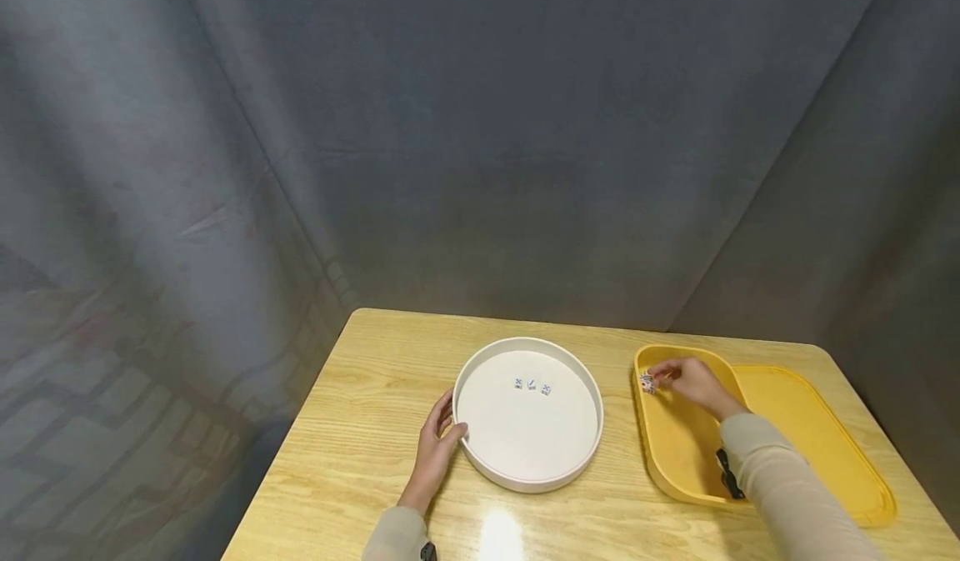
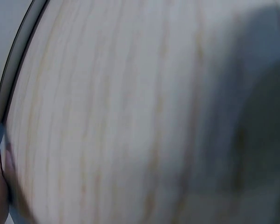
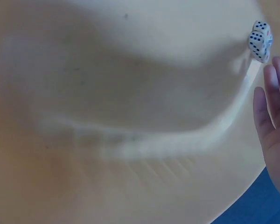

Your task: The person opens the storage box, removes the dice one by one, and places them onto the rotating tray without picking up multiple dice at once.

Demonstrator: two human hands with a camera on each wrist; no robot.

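A small cluster of white dice (image 1: pixel 647 384) sits at the far left corner of a yellow tray (image 1: pixel 810 436), at the fingertips of a person's right hand (image 1: pixel 693 382), which reaches into the tray from the near side. In the head view the fingers curve toward the dice; whether the grip has closed on them cannot be told. The right wrist view shows the dice (image 3: pixel 261 41) against the tray's pale inner wall (image 3: pixel 130 93), with straight fingers (image 3: pixel 270 102) just beside them and apart from them.

To the left of the tray, near but not touching it, stands a round white tray (image 1: pixel 480 461) with a raised rim. Three more dice (image 1: pixel 532 386) lie in a short row on its floor, toward the far side. The left hand (image 1: pixel 438 444) rests against the round tray's left rim, thumb on the edge, fingers relaxed and holding nothing.

Both trays stand on a light wooden surface (image 1: pixel 360 428). Grey cloth (image 1: pixel 525 127) hangs behind and to both sides of it. Both arms wear pale sleeves (image 1: pixel 787 478).
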